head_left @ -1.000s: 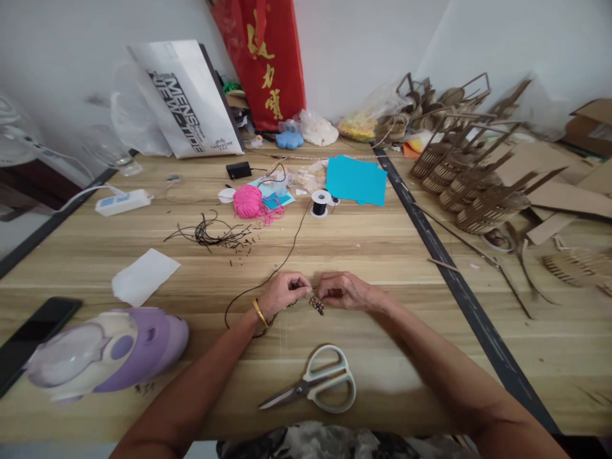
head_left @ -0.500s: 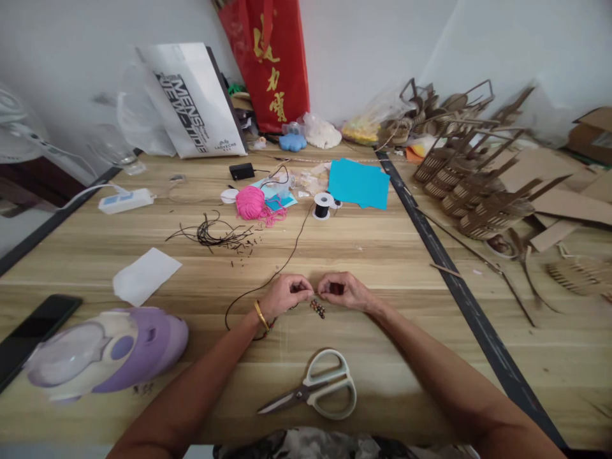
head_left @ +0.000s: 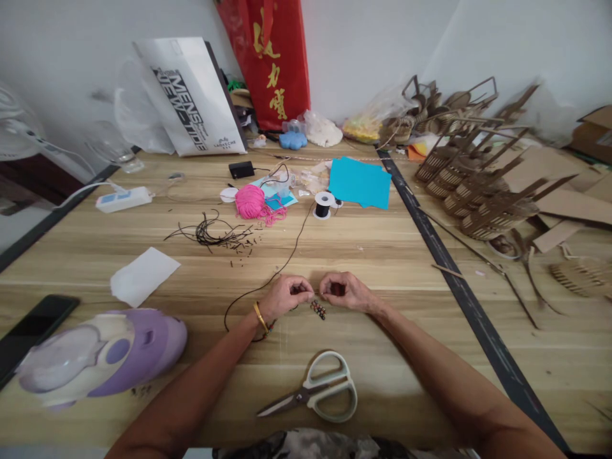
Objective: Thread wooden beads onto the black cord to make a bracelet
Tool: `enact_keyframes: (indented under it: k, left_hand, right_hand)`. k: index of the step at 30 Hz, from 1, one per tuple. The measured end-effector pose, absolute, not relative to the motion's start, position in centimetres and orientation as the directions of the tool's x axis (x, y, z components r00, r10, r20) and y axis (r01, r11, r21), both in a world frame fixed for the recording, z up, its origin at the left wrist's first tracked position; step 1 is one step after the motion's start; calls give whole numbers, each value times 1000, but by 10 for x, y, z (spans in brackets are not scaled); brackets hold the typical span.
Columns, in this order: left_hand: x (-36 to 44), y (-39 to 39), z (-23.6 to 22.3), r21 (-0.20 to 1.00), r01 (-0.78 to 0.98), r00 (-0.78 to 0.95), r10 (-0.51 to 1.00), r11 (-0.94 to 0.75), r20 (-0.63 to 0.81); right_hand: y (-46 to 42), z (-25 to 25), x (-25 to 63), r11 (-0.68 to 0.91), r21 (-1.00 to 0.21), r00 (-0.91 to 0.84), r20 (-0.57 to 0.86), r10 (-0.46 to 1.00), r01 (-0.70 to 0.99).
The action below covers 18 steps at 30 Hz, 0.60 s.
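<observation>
My left hand point(head_left: 288, 295) is closed in a pinch, thumb against forefinger, on what looks like the thin black cord point(head_left: 285, 260). Facing it across a small gap, my right hand point(head_left: 348, 292) pinches the cord as well; the bit between the fingertips is too fine to make out clearly. A small cluster of dark and reddish beads point(head_left: 318, 310) sits just below the fingertips. From a white spool point(head_left: 322, 205) the cord curves round to my left wrist, which wears a gold bangle point(head_left: 261, 317). Colourful beads show partly under that wrist.
Scissors point(head_left: 308, 392) with pale handles lie in front of me. To the left are a purple and white device point(head_left: 138, 347), a phone point(head_left: 36, 331) and white paper point(head_left: 145, 276). Cut black cords point(head_left: 210, 233), pink yarn point(head_left: 249, 201) and blue sheets point(head_left: 359, 183) lie beyond; woven baskets point(head_left: 497, 213) stand right.
The bead cluster has swung slightly down and away from my right fingertips. My fingertips have shifted only a little. The view has tilted slightly.
</observation>
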<state>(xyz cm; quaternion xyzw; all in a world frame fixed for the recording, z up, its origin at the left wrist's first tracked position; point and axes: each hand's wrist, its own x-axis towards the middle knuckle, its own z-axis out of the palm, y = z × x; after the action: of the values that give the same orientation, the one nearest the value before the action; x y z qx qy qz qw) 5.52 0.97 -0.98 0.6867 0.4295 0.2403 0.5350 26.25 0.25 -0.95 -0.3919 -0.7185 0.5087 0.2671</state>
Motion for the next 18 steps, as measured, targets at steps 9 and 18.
enact_keyframes:
  k: [9, 18]
  left_hand:
    - [55, 9, -5, 935, 347, 513, 848, -68, -129]
    - [55, 9, -6, 937, 346, 517, 843, -51, -145]
  right_hand:
    - [5, -11, 264, 147, -950, -576, -40, 817, 275]
    - [6, -14, 264, 154, -952, -577, -29, 816, 266]
